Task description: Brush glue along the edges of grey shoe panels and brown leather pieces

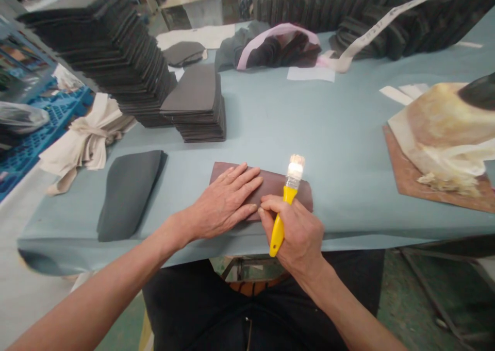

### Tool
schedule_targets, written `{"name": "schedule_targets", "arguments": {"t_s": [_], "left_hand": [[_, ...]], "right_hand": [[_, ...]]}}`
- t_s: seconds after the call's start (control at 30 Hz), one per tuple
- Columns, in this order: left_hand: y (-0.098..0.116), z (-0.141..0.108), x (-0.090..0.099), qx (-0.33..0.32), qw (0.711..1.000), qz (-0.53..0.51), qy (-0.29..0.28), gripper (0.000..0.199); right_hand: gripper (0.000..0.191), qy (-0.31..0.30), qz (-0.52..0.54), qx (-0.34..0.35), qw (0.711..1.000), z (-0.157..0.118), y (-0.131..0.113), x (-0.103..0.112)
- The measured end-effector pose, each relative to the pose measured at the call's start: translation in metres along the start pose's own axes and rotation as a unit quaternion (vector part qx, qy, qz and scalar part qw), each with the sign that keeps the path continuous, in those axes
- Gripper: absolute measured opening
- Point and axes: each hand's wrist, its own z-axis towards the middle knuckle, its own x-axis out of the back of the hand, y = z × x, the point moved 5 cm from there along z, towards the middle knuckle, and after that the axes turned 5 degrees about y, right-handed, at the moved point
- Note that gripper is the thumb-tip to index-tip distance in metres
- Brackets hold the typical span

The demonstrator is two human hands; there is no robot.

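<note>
Near edge of the table (348, 181): the brown panel (274, 187) is laid flat, just in from the edge, beneath both hands; it could probably be skidded or creased if the pressure of the left hand (226, 199) were eased; its face could be marked if the brush (289, 194) were tipped, since the pale bristles (296, 164) are carried above its far side, pointing away. By the right hand (297, 232) the brush is clamped, its yellow handle slanted across the fingers; thumb and forefinger tips are brought close together at the panel; whether any of it is pinched between them cannot be told; by the left hand nothing is clamped, the palm being set flat on the panel, fingers slightly apart. Farther off, a dark pile (127, 196) is seen at left, a board (406, 181) at right, a low stack (195, 101) beyond.
</note>
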Motion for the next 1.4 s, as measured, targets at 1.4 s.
{"name": "schedule_targets", "arguments": {"t_s": [1.4], "left_hand": [[-0.009, 0.000, -0.009, 0.035, 0.997, 0.024, 0.057, 0.102]], "right_hand": [[0.081, -0.280, 0.046, 0.067, 0.957, 0.030, 0.049, -0.033]]}}
